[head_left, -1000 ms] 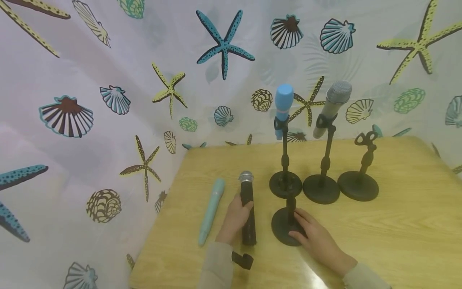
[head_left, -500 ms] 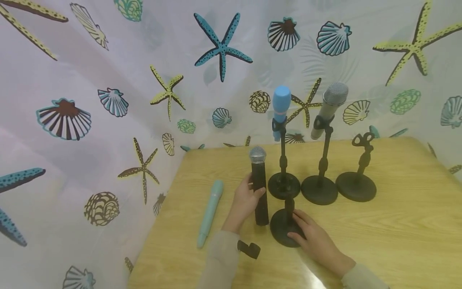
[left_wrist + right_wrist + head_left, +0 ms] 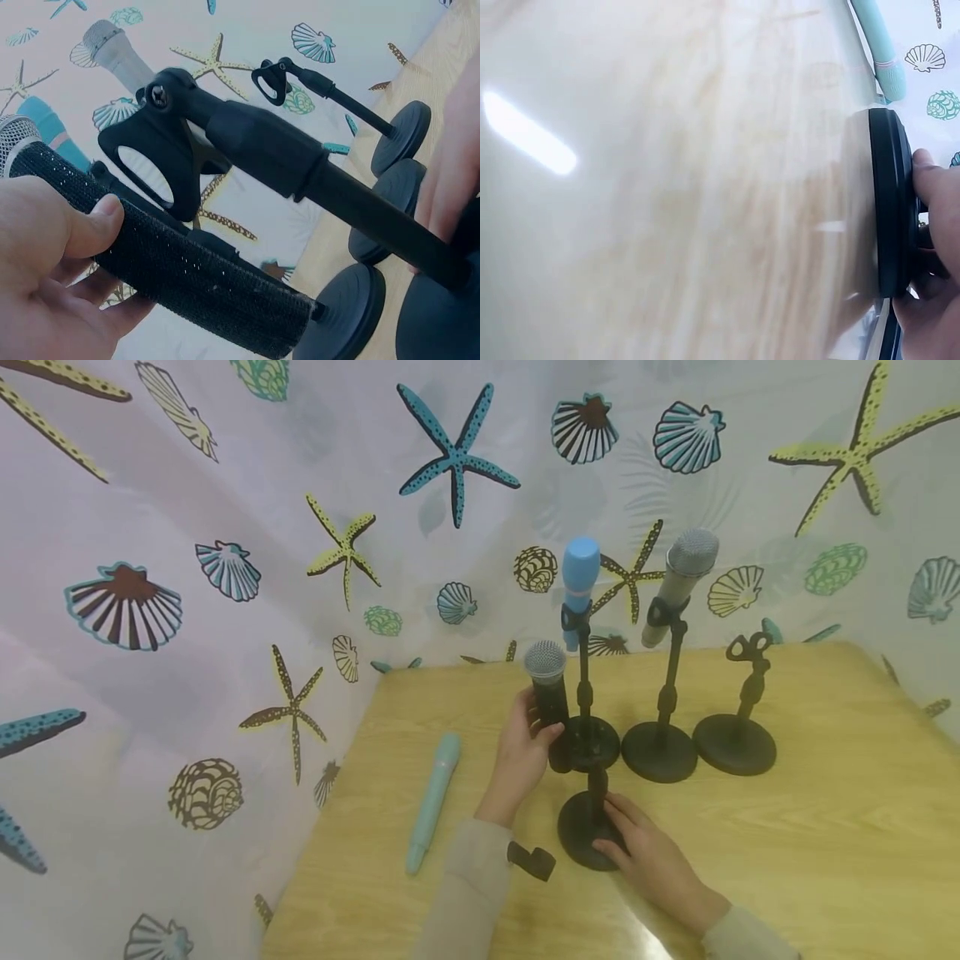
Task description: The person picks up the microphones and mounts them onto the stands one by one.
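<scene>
The left hand (image 3: 522,753) curls part-way round the black microphone (image 3: 552,703), thumb across its body, mesh head upward and tail down. What counts most, it seems, is how that long axis lies to the clip (image 3: 161,136) of the near stand (image 3: 576,833): the left wrist view shows them side by side, any gap unclear. The left hand is nearer the clip; the right hand (image 3: 654,862) holds the stand low, thumb and fingers about the pole's foot. Behind, the blue microphone's stand (image 3: 585,672) crowds the tail; leftward, table (image 3: 375,827) separates the hand from the mint microphone (image 3: 432,806).
</scene>
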`<state>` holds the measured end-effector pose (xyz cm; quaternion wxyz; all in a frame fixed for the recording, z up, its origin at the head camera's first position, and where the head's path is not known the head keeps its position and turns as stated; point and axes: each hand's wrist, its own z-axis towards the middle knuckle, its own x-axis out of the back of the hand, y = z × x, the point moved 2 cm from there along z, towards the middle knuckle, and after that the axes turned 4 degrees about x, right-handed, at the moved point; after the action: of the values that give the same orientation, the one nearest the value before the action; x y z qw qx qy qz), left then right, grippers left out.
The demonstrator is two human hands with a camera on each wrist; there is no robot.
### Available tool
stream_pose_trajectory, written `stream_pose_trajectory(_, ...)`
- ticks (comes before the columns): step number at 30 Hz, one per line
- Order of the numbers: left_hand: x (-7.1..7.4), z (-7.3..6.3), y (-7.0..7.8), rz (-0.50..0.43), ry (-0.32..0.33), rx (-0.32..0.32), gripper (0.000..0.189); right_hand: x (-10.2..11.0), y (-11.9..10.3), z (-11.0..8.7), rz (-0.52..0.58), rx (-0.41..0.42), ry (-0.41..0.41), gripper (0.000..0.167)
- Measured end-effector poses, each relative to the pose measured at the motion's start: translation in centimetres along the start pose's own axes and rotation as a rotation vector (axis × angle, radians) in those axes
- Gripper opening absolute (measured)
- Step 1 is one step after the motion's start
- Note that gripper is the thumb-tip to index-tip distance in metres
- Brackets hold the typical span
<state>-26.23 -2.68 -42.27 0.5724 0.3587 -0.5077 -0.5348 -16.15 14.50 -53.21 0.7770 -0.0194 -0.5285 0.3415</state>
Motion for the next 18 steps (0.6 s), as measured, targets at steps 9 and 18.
stream_pose_trajectory(9,-1.2,0.3,1.8,-0.015,-0.125,-0.08,0.053,0.2,-0.5,0.0,-0.052,0.014,0.03,0.061)
stream_pose_trajectory(18,-1.4,0.0,2.4,-0.016,-0.22,-0.138,0.05,0.1,-0.8,0.1,-0.065,-0.008,0.008,0.064)
